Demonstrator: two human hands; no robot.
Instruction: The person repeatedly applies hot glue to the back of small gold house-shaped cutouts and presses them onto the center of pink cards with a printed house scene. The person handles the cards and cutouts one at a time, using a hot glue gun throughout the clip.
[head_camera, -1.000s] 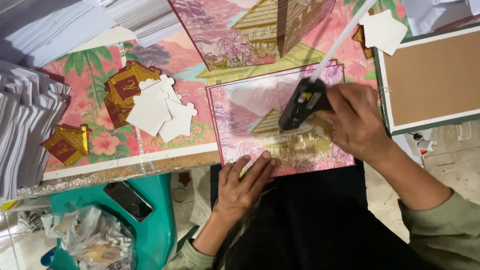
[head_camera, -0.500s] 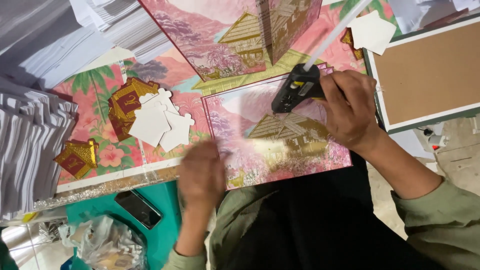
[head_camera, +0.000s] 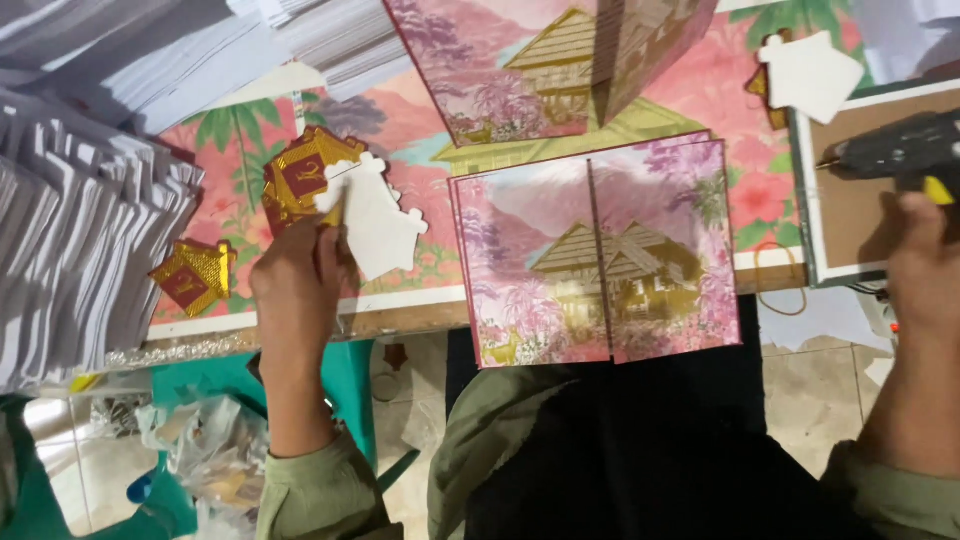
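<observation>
Left hand: my left hand (head_camera: 295, 285) pinches a white house-shaped cutout (head_camera: 375, 222) at its fingertips.
Right hand: my right hand (head_camera: 922, 250) grips the black glue gun (head_camera: 890, 150) just above it.
Card: the open pink card (head_camera: 597, 255) lies between my hands.

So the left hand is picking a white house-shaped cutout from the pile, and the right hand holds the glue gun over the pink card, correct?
Not quite. In the head view the right hand holds the glue gun off to the side, over the brown board, not over the pink card. The left hand is at the white cutout.
</observation>
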